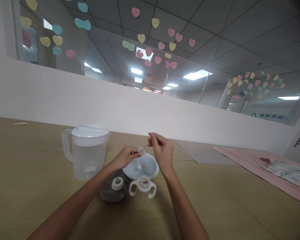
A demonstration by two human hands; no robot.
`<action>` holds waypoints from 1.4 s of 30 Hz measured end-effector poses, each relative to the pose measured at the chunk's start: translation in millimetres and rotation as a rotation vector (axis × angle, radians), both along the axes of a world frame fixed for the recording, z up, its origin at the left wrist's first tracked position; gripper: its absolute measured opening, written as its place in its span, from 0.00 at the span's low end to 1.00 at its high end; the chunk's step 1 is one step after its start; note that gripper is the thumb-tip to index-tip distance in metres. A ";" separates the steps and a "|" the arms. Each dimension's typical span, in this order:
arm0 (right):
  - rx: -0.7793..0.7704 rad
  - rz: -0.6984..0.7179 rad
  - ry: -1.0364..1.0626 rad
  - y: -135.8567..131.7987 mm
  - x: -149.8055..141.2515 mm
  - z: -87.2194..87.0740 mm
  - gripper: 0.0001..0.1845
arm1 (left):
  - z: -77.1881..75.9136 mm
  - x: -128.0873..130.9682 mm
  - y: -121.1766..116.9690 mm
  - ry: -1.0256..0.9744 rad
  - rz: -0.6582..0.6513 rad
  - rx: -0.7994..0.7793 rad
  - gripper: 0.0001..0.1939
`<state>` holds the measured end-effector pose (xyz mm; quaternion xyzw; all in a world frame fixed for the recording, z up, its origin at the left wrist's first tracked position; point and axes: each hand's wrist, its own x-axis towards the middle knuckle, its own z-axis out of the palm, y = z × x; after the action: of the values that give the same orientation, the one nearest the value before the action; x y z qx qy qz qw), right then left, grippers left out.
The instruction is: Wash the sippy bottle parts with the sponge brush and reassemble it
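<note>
Over the pale blue-white bowl [150, 166], my left hand [126, 156] pinches a small round whitish translucent piece [141, 151], its kind too small to tell. My right hand [163, 150] is closed on a thin stick [145, 146], whose lower end reaches the round piece. Something small and white lies in the bowl. Close in front of the bowl stands a clear baby bottle [141, 196] with two white handles and an uncovered mouth. Left of the bottle is a dark, rounded see-through container [112, 193] with a white ring-shaped piece [117, 183] on top, partly behind my left forearm.
A lidded translucent pitcher [88, 156] stands at the left on the wooden table [40, 186]. On the right lie a pink cloth [240, 158] and a patterned white cloth [287, 171]. A white wall [110, 103] with windows above rises behind the table.
</note>
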<state>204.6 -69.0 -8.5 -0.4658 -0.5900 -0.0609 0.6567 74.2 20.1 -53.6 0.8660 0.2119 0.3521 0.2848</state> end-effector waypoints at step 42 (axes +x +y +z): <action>-0.243 -0.179 0.401 49.6 93.0 -28.2 0.18 | 16.7 6.6 -4.1 -0.078 0.147 0.244 0.14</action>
<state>297.6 -19.4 -36.7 -0.5944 -0.4074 0.0463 0.6918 80.8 16.0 -36.9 0.8620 0.2193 0.4285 0.1589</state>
